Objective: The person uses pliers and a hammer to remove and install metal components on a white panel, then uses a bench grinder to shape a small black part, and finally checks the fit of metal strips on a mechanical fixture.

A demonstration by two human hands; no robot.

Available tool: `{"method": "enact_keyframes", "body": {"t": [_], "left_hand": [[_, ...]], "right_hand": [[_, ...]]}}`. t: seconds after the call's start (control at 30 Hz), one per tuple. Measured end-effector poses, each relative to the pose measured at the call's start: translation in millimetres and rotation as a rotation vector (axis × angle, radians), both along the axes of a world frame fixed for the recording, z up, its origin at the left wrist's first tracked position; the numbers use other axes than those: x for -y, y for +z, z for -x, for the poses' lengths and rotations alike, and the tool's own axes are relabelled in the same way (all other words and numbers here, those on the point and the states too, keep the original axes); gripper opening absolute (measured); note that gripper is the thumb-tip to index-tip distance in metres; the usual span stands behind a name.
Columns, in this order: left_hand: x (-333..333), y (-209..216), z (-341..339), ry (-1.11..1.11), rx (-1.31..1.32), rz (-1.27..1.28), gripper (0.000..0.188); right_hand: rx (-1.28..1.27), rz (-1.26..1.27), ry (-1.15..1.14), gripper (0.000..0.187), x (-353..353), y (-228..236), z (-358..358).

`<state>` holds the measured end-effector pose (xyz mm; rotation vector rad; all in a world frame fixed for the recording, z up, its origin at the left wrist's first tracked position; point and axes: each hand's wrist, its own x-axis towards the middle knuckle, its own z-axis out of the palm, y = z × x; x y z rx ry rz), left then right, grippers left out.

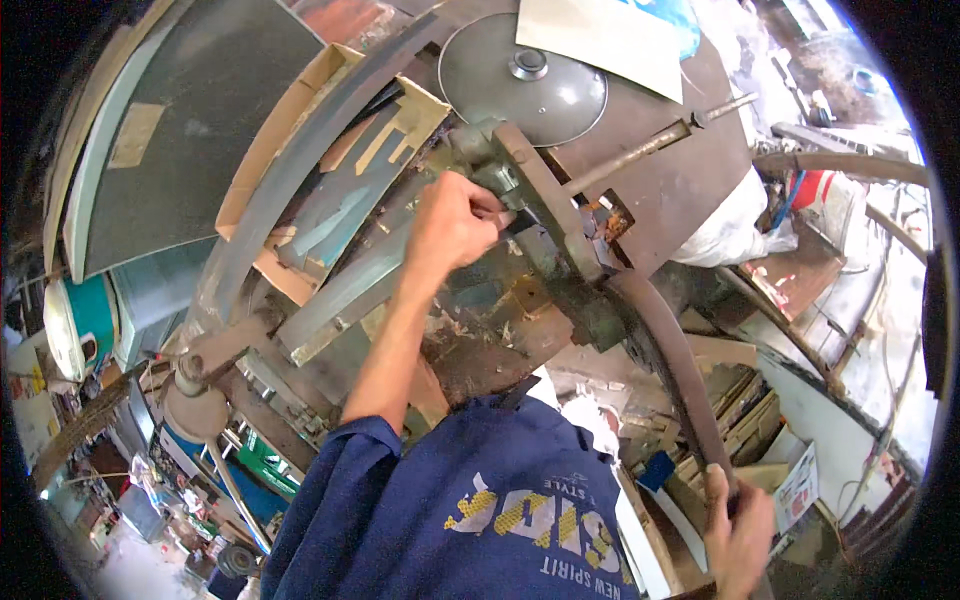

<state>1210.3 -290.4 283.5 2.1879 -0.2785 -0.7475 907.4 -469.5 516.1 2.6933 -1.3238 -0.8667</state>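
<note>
My left hand [455, 225] is closed, its fingertips right beside the metal jaws of a bench machine [545, 195]. What those fingers pinch, if anything, is too small to make out. A long curved metal lever [672, 370] runs from the machine down towards the lower right. Around its lower end my right hand [740, 535] is wrapped, with the arm stretched out to that side. The machine sits on a worn, dirty bench top [480, 345] strewn with small scraps. A metal rod [630, 155] sticks out of the machine's far right side.
A glass pot lid [525, 85] lies behind the machine, partly under a pale sheet [600, 45]. On the left are an open cardboard box [255, 165] and a curved metal band [280, 165]. Wood and cardboard scraps [745, 415] are heaped below the lever. A white plastic bag [735, 225] hangs at the right.
</note>
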Motion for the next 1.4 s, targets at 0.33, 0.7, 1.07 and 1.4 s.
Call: {"method": "enact_keyframes", "body": {"t": [0.33,0.7,1.07,1.4], "left_hand": [[-26,-33,1,0.134,0.552,0.106,0.018],[-44,-57,-19,-0.07,0.401,0.339,0.027],[-47,-50,-25,-0.166,0.316,0.35,0.032],[-51,-45,-28,-0.328,0.309,0.234,0.038]], "right_hand": [[-0.15,-0.088,-0.096,0.053,-22,49,-118],[-0.245,-0.205,-0.18,0.064,-6,24,-91],[-0.251,-0.276,-0.223,0.076,2,33,-87],[-0.207,-0.36,-0.251,0.072,6,28,-77]]}}
